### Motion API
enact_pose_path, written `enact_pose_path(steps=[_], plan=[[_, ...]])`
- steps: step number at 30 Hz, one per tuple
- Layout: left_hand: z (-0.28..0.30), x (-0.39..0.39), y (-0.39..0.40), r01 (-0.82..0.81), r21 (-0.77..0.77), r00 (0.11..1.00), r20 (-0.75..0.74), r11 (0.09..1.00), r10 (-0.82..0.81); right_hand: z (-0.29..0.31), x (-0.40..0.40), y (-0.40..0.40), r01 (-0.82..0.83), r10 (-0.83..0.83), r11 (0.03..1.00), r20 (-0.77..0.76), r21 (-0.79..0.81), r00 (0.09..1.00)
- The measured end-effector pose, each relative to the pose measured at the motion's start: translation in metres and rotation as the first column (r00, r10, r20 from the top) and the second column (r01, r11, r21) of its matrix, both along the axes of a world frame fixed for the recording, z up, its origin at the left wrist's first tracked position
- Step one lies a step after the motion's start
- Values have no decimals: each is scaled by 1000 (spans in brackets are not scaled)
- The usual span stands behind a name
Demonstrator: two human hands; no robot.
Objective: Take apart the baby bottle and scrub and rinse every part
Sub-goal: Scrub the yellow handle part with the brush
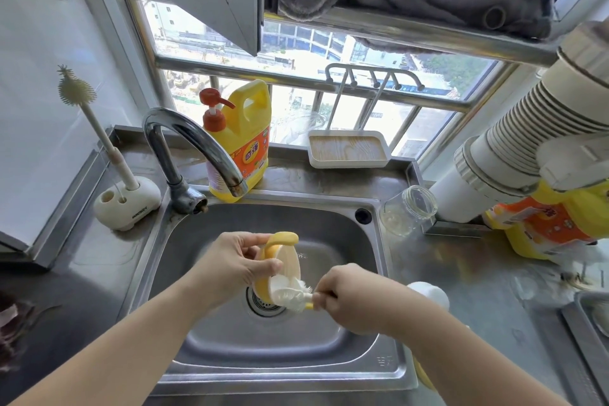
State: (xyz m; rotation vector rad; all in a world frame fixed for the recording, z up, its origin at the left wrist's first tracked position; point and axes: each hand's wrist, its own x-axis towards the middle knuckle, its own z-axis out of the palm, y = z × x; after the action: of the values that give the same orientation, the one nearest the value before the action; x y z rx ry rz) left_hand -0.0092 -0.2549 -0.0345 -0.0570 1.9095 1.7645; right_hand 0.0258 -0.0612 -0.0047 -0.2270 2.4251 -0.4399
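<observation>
Over the steel sink [333, 227], my left hand [237, 260] grips the yellow handled collar ring [283, 260] of the baby bottle, tilted on its side. My right hand [342, 297] pinches the yellow handle of a small white bristle brush [290, 295], whose bristles press against the lower edge of the ring. The clear glass bottle body [407, 209] lies on its side on the counter right of the sink. A white cap-like part [431, 293] shows just behind my right wrist; what it is stays unclear.
The curved tap [194, 145] arches over the sink's back left, no water running. A yellow dish-soap pump bottle [239, 142] stands behind it. A long silicone brush in a white stand [127, 198] sits at the left. A white tray [347, 148] rests on the sill.
</observation>
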Motion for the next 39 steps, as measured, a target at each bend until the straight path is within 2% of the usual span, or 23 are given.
enact_pose_path(steps=[2, 4, 7, 9, 10, 12, 13, 15, 17, 18, 21, 25, 27, 29, 34, 37, 39], plan=[[1, -2, -3, 13, 17, 1000, 8, 1000, -14, 1, 4, -2, 65, -62, 996, 54, -69, 997], [3, -1, -3, 31, 42, 1000, 6, 999, -31, -1, 4, 0, 68, -68, 997, -7, -26, 998], [5, 0, 1, 24, 64, 1000, -15, 998, -23, -2, -2, 3, 59, -30, 987, -189, 148, 981], [6, -2, 2, 18, 64, 999, -40, 998, -15, -1, -2, -1, 51, 87, 959, -459, 280, 884], [7, -3, 3, 18, 62, 999, -51, 998, -14, -2, 0, -2, 36, 150, 944, -522, 328, 840], [9, -4, 4, 21, 59, 998, -64, 998, -17, 6, 2, -4, 84, 143, 934, -579, 348, 803], [8, -3, 5, 23, 58, 998, -68, 998, -19, 6, 5, -6, 63, 169, 929, -568, 365, 805], [4, -2, 6, -6, 46, 998, -70, 999, 9, 2, 6, -8, 26, 125, 953, -471, 302, 873], [0, 0, 6, -32, 32, 997, -75, 999, 35, -2, 4, -3, 16, 38, 978, -254, 207, 967], [-2, 1, 6, -31, 30, 997, -71, 999, 33, -3, 3, -1, 34, -13, 990, -156, 136, 988], [-2, 2, 6, -34, 67, 998, -58, 997, 38, 0, 2, 1, 65, -63, 997, -62, 37, 996], [-3, 0, 7, -158, 104, 986, -33, 982, 163, 4, 5, 22, 300, -307, 951, -108, -79, 946], [-3, 3, 6, -152, 103, 988, 7, 983, 152, 0, 5, 32, 428, -445, 894, -163, -132, 881], [-7, 10, 6, -114, 131, 992, 62, 985, 107, -7, 5, 34, 517, -542, 838, -151, -177, 827], [-13, 25, 9, -3, 176, 995, 97, 984, -14, -23, 6, 23, 574, -614, 769, -76, -281, 786], [-9, 26, 6, 130, 218, 987, 66, 967, -147, -27, 4, 21, 555, -607, 781, -141, -286, 782], [-5, 21, -1, 134, 314, 972, 145, 940, -187, -25, 1, 22, 514, -590, 795, -214, -322, 779]])
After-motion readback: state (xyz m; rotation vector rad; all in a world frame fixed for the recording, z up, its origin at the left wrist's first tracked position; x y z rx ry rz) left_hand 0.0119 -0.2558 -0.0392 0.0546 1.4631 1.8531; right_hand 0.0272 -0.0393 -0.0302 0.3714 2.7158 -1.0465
